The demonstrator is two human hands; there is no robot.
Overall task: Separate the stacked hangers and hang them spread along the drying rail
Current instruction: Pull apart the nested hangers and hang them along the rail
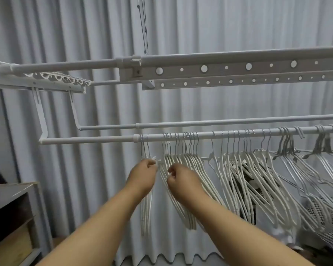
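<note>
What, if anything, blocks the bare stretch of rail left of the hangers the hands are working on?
Nothing visible does. The rail is bare left of the two hangers held by the left hand; the right hand grips the white bunch beside them.

Both hands, left hand (143, 174) and right hand (182, 179), are pinching white hangers (183, 162) hanging bunched on the drying rail (88, 140).

A pleated grey curtain (238, 25) fills the wall before me; thin cords (143, 25) hang in front of it from above; at my lower left stands a grey shelf unit (10, 194); patterned cloth (315, 212) lies at lower right.
</note>
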